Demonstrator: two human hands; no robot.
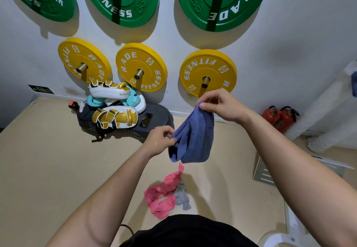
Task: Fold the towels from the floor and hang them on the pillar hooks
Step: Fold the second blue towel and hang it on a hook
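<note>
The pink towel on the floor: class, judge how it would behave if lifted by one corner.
Probably floppy: the pink towel lies crumpled in twisted folds. Likely light: the similar blue towel sags freely from fingertip pinches by the left hand and right hand. Unlikely to roll.

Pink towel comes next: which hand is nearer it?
Left. The left hand grips the blue towel above the pink towel; the right hand grips it higher and farther.

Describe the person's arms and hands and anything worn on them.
Left forearm and right forearm are bare, no sleeves in view. Left hand and right hand wear no gloves, rings or watch. Black garment at the torso.
</note>
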